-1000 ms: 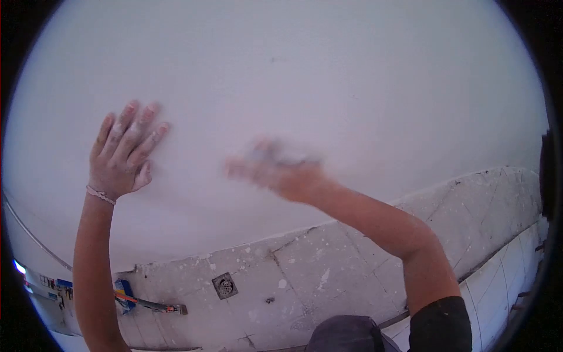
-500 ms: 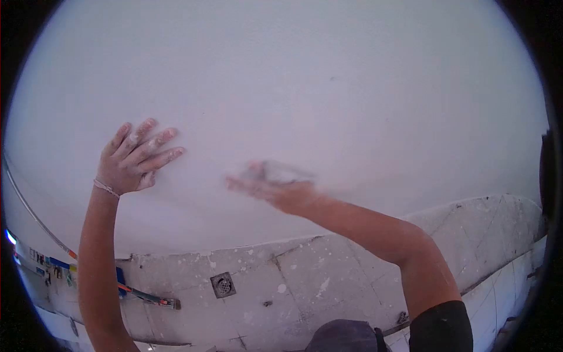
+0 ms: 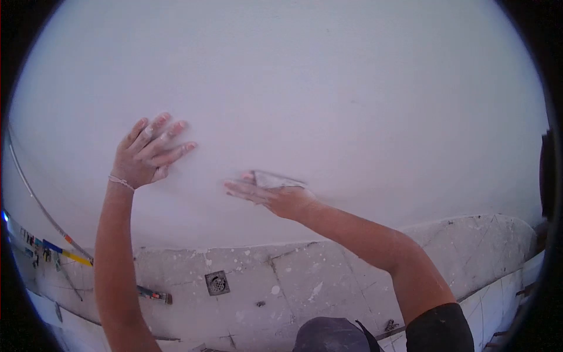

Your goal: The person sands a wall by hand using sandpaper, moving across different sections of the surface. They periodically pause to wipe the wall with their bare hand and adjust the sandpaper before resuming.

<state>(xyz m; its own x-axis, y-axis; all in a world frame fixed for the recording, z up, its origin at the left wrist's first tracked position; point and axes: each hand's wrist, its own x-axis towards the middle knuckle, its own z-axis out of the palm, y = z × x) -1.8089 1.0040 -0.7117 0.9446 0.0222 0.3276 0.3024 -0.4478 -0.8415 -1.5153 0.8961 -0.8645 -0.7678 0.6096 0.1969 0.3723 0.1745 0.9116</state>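
A white, smooth wall (image 3: 363, 88) fills most of the view. Dusted with white powder, my left hand (image 3: 148, 150) rests against it with spread fingers and holds nothing. Lower and to the right, my right hand (image 3: 281, 198) presses a folded, greyish sheet (image 3: 277, 180) flat to the wall; it looks like sandpaper. The fingers point left, and part of the sheet shows above them. The underside of the sheet is hidden.
Below the wall runs a stained tile floor (image 3: 346, 276) with a square drain (image 3: 217, 283). A long thin pole or hose (image 3: 36, 198) curves at the left, near a blue and yellow tool (image 3: 63, 251). A brush-like tool (image 3: 157, 295) lies behind my left forearm.
My left hand has shifted slightly right and up across the view. My right hand, blurred before, appears sharper and a little lower, still with the sheet. The floor sits slightly lower left.
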